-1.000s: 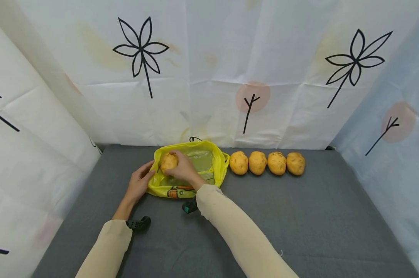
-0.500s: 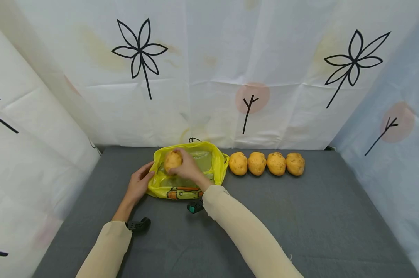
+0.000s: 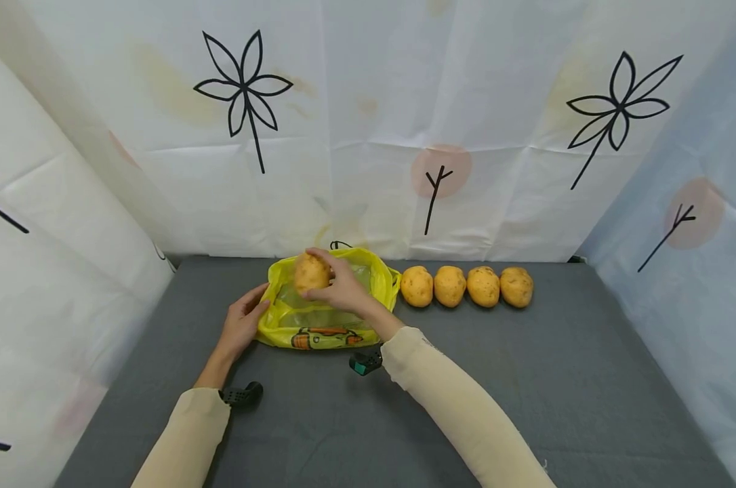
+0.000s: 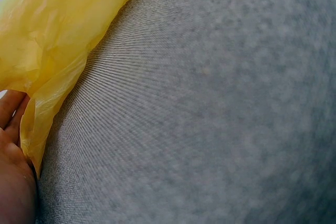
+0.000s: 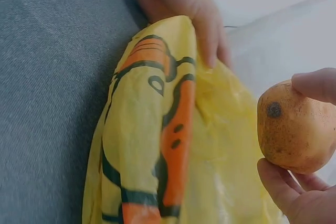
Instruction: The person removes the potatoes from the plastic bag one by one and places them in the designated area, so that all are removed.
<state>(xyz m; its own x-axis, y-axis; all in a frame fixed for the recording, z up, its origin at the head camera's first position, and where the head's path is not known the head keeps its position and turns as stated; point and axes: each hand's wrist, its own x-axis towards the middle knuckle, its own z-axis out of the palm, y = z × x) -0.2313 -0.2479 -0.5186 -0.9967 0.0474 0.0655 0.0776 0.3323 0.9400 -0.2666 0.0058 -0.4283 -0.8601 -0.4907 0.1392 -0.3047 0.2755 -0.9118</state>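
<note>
A yellow plastic bag (image 3: 276, 336) with an orange and black print lies on the grey table, its mouth spread wide toward the head camera. At its left side my left hand (image 3: 241, 327) holds the rim, thumb on the near side; in the left wrist view the bag's wall covers part of those fingers. My right hand (image 3: 350, 290) grips a potato (image 3: 310, 274) over the bag's mouth. Thumb and fingers lie on opposite sides of this potato (image 5: 294, 129) in the right wrist view, where a dark spot marks its skin.
To the right of the bag, several potatoes (image 3: 450, 286) stand in a tight row near the table's back edge. Printed white fabric (image 3: 368, 122) hangs behind the table (image 3: 526, 379) and along both sides.
My right hand has lifted the potato up from inside the bag and shifted slightly right. My left hand stays at the bag's left rim.
</note>
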